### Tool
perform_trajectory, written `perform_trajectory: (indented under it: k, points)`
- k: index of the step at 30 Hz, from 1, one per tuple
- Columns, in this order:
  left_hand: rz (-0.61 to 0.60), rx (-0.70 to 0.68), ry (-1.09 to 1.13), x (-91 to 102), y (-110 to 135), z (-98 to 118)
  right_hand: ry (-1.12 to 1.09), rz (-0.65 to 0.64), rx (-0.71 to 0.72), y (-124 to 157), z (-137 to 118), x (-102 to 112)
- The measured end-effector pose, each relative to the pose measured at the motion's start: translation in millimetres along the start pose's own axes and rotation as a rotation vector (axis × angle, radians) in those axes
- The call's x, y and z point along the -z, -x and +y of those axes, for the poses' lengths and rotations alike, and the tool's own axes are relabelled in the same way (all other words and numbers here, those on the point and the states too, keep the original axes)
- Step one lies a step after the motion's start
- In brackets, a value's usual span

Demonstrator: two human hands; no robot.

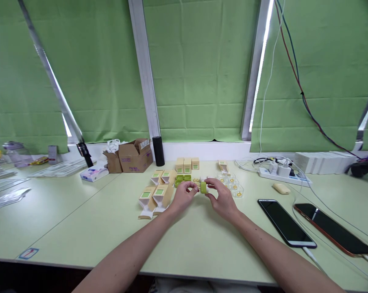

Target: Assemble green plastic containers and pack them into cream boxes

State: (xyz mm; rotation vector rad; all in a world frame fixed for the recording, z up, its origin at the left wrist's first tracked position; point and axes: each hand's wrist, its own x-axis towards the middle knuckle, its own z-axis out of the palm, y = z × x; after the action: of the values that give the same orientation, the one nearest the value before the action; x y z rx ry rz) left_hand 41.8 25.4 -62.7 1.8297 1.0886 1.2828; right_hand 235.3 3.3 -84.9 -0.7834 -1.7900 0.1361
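Note:
My right hand [223, 200] grips a small green case [203, 187] between thumb and fingers, just above the table. Close to its left, my left hand [184, 196] is closed in a pinch, and what lies between the fingertips is too small to make out. Small yellowish pieces [196, 181] lie behind the gap between the hands. Several green cases [183, 178] sit together behind my left hand. Beyond my right hand is a clear tray [233, 185] with round cups, some holding gold-coloured pieces. Open beige cartons [162, 195] with green windows lie left of my left hand.
Several closed beige boxes [187, 165] stand at the back, with another open carton [223, 167] to their right. A cardboard box [136, 156] and a black cylinder [158, 151] stand back left. On the right are two phones [286, 223], a power strip [284, 177] and loose cables.

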Motion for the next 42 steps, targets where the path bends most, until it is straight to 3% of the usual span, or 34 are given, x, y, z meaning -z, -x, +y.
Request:
perform_trajectory:
  k: [12, 21, 26, 31, 37, 42]
  points:
    - [0.017, 0.037, 0.036, 2.4, 0.5, 5.0, 0.01, 0.011, 0.002, 0.3, 3.8, -0.4]
    - [0.163, 0.068, -0.09, 8.2, -6.5, -8.5, 0.058, 0.022, -0.007, 1.3, 8.6, 0.6]
    - [0.203, -0.092, -0.13, 7.1, 1.0, -5.5, 0.079, -0.023, 0.025, 0.2, 0.0, 2.6]
    - [0.082, -0.298, -0.154, 5.0, 11.0, 4.9, 0.104, -0.052, 0.089, -0.1, -2.6, 3.5]
    - [0.004, -0.413, -0.261, 3.1, 13.8, 10.0, 0.232, -0.09, 0.226, -0.5, -3.1, 6.2]
    - [0.007, -0.46, -0.297, 3.4, 13.8, 12.0, 0.311, -0.105, 0.286, -1.4, -6.4, 7.3]
